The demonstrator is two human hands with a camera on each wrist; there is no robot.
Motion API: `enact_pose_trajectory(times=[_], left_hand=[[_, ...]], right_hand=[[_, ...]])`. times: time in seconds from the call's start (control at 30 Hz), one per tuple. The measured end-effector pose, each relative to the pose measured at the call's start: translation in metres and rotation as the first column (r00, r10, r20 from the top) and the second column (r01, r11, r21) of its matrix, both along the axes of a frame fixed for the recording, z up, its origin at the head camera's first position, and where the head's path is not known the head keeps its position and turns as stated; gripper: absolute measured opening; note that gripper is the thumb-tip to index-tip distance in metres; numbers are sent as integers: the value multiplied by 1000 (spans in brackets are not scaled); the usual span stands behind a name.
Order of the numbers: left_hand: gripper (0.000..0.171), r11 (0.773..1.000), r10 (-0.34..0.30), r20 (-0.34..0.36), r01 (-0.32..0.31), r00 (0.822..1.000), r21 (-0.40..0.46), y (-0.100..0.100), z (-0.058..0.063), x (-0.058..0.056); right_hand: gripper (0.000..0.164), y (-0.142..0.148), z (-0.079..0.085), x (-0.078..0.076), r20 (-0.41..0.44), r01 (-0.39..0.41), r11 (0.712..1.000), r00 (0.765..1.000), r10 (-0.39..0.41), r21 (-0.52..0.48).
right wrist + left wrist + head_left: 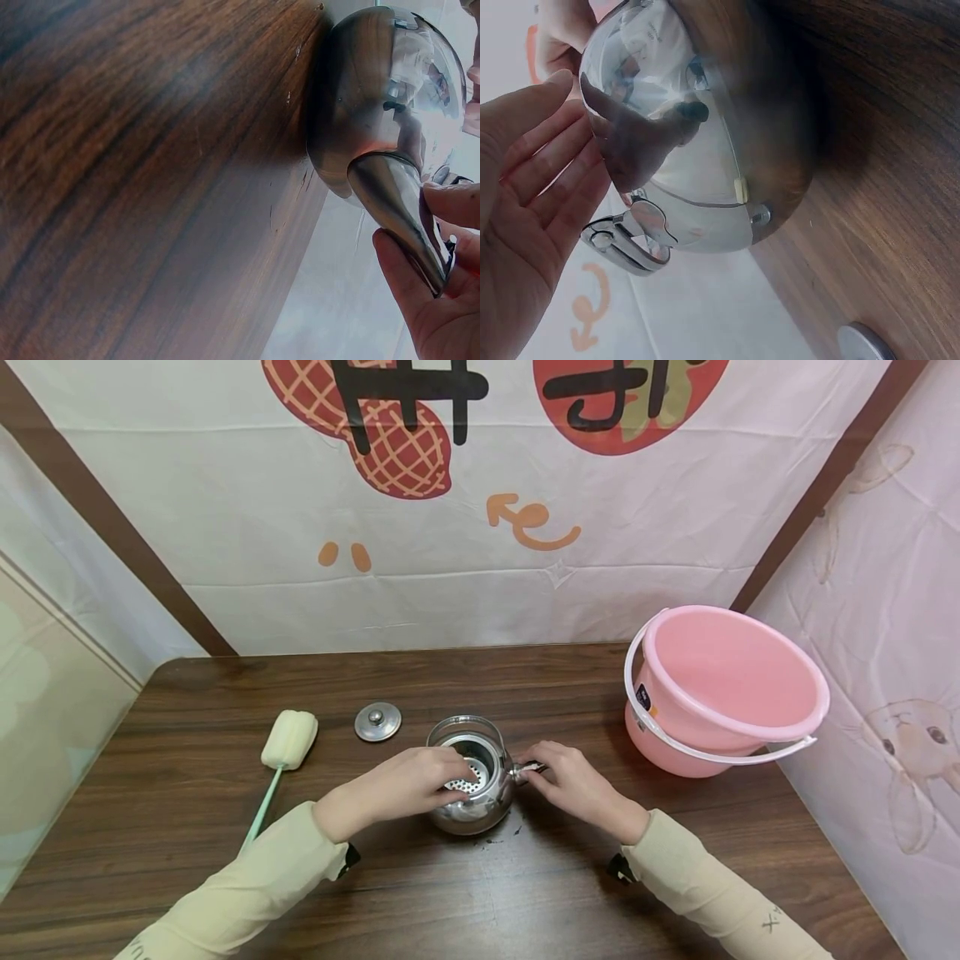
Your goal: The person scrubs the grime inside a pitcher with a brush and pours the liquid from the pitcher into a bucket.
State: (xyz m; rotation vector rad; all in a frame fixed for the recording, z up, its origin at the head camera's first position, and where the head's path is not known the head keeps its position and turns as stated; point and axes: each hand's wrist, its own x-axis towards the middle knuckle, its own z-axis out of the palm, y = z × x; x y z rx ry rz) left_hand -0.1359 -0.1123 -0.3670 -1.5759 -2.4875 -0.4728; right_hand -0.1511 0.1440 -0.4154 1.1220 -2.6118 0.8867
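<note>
A shiny steel teapot (pixel 471 817) stands on the wooden table, its wire handle (pixel 468 720) raised over the mouth. Inside the mouth sits a perforated strainer (pixel 474 783). My left hand (pixel 408 783) reaches over the mouth from the left, fingers fairly straight at the strainer. The left wrist view shows its thumb (pixel 532 105) apart from its fingers, whose tips the rim partly hides. On the other side, my right hand (pixel 573 781) holds the spout (pixel 397 202) between thumb and fingers. A round metal lid (pixel 378 722) with a knob lies behind and left of the teapot.
A pink bucket (pixel 675 752) with a white handle stands tilted at the right rear of the table (pixel 480 910). To the left lies a sponge brush (pixel 289 740) with a pale green handle. A printed cloth (pixel 450 602) hangs behind the table.
</note>
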Motion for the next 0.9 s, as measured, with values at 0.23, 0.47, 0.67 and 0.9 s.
enact_pose_trajectory(times=[0.23,0.47,0.67,0.9], left_hand=[[10,1000,-22,23,22,999,-14,2,-4,0],[3,998,-21,73,25,997,-50,5,-3,2],[12,995,21,139,-7,990,-100,9,-3,3],[19,995,28,176,-11,984,-95,10,-4,2]], right_hand=[[13,0,-1,0,7,-2,1000,1000,2,-2],[12,0,0,0,-2,-4,1000,1000,4,-6],[12,1,-1,0,-1,-1,1000,1000,1,-3],[12,1,-1,1,0,-2,1000,1000,2,-9]])
